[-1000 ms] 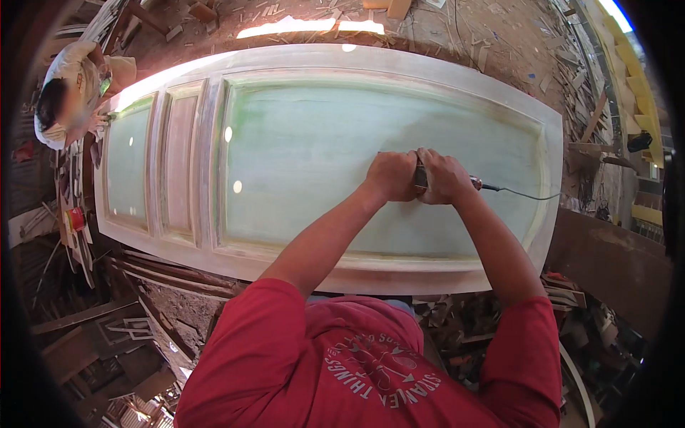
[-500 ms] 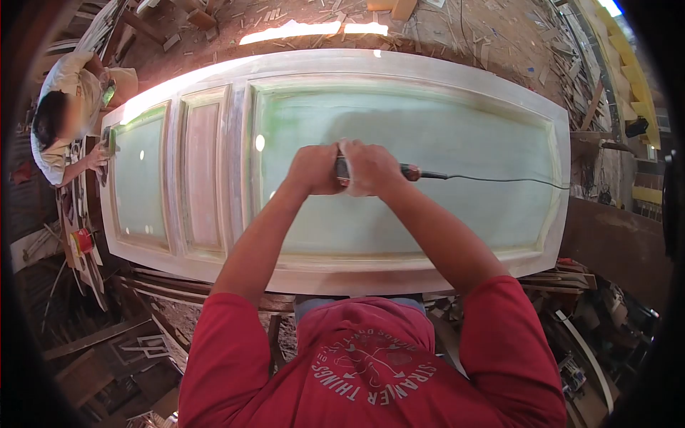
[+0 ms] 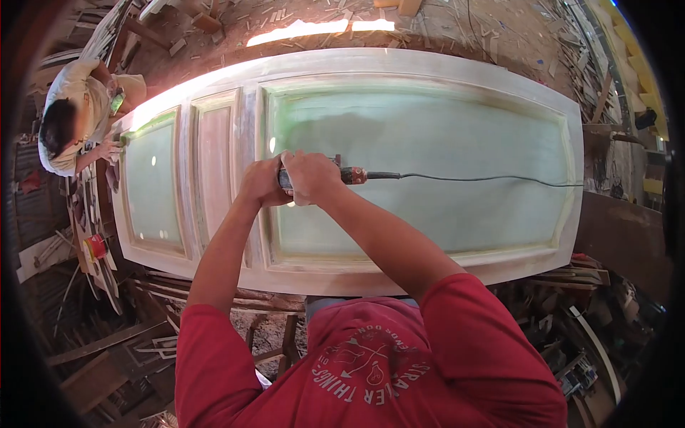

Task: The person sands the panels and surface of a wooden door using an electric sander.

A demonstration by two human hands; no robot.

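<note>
Left hand (image 3: 262, 183) and right hand (image 3: 315, 175) grip the tool (image 3: 354, 175), which seems to lie along the door (image 3: 457, 143), right hand nearer the cord (image 3: 385, 175).

Hands (image 3: 316, 177) clenched, close together, arms (image 3: 389, 235) outstretched

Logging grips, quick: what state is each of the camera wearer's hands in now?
Left hand: closed on the power tool, at the end away from its cord.
Right hand: closed around the tool's body.
</note>
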